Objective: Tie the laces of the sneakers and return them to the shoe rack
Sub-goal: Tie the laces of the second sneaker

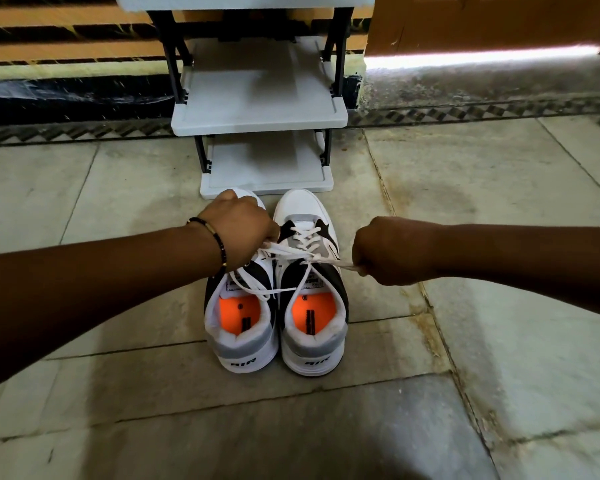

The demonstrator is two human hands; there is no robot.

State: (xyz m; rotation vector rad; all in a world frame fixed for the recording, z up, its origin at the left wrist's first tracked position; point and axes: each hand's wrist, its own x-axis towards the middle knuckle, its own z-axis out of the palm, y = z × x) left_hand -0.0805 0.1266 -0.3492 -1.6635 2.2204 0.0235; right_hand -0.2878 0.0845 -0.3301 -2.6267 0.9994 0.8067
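Two white, grey and black sneakers with orange insoles stand side by side on the floor, heels toward me: the left sneaker (241, 327) and the right sneaker (314, 306). White laces (305, 252) of the right sneaker are stretched taut sideways across its tongue, with a knot at the middle. My left hand (243, 230) grips one lace loop above the left sneaker and hides that shoe's toe area. My right hand (387, 251) grips the other lace loop just right of the right sneaker. Loose lace ends trail toward the left sneaker's opening.
A grey shoe rack (257, 116) with black side posts stands just beyond the sneakers' toes, its shelves bare. Stone floor tiles (499, 237) surround the shoes. A striped wall lies behind at the left, a wooden door (482, 19) at the right.
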